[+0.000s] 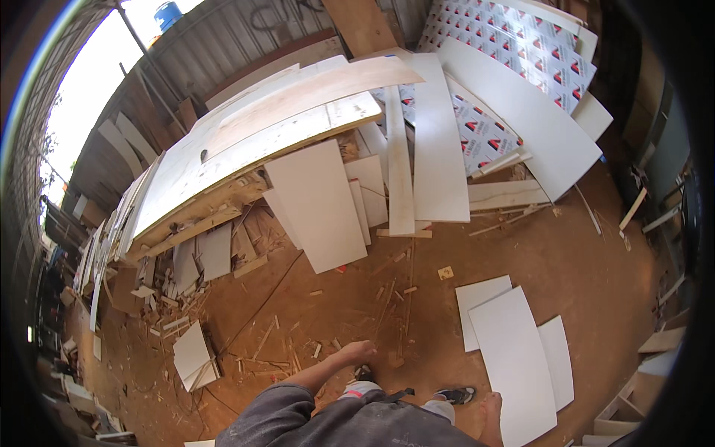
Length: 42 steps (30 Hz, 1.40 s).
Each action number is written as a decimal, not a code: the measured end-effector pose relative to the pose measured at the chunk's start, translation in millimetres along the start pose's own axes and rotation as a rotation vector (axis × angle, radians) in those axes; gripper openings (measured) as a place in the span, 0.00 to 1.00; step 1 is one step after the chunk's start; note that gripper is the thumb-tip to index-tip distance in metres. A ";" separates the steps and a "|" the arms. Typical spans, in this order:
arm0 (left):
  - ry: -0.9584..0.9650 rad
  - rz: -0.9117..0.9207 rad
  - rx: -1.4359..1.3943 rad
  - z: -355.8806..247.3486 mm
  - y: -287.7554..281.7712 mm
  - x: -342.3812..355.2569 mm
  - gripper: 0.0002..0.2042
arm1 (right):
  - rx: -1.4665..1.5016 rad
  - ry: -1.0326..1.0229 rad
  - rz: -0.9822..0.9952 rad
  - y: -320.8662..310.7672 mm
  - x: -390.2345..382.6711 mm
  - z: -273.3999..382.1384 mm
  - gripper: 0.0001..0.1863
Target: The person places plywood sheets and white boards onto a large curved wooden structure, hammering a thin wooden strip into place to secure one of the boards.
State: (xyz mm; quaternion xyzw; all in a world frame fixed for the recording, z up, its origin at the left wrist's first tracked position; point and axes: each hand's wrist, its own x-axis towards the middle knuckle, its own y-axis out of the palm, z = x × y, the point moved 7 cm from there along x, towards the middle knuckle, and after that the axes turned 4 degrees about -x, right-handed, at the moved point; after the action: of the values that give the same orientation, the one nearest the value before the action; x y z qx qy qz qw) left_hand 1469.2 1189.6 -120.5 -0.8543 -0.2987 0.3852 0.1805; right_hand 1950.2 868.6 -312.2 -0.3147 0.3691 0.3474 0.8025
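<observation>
My left hand (359, 352) is stretched forward over the littered floor, above one of my shoes. Its fingers look loosely extended, with nothing visible in them. My right hand (491, 408) hangs low on the right, overlapping the left edge of a long white panel (515, 357). Whether it grips that edge or only passes in front of it I cannot tell. The long panel overlaps two smaller white panels, one at its upper left (480, 298) and another at its right (558, 357).
Ahead stands a wooden workbench (261, 165) with boards on top. White panels (320, 205) lean against its front, and patterned sheets (484, 138) fan out at its right. Offcuts (195, 356) and scraps litter the brown floor, where a thin cable (261, 311) runs. Wood pieces (625, 402) stand at lower right.
</observation>
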 end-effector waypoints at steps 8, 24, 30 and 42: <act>-0.415 -0.600 -0.472 239.3 -133.3 -210.7 0.21 | -0.491 -0.321 0.263 327.7 -93.2 198.7 0.10; -0.333 -1.408 -1.361 405.2 -398.1 -267.9 0.15 | -0.648 -0.750 0.961 904.7 -336.8 446.6 0.22; -0.290 -1.478 -1.208 408.4 -585.1 -249.5 0.16 | -0.610 -0.991 1.047 1074.2 -395.6 585.1 0.19; 0.077 -1.376 -0.681 423.1 -1017.3 -153.1 0.19 | -0.562 -1.610 0.612 1301.5 -426.8 768.8 0.16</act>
State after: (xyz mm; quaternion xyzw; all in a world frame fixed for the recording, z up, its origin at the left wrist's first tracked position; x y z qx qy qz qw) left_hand 687.0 1892.9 241.6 -0.4975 -0.8585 0.0429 0.1169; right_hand 1002.1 2044.8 117.5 -0.0490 -0.3348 0.7377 0.5843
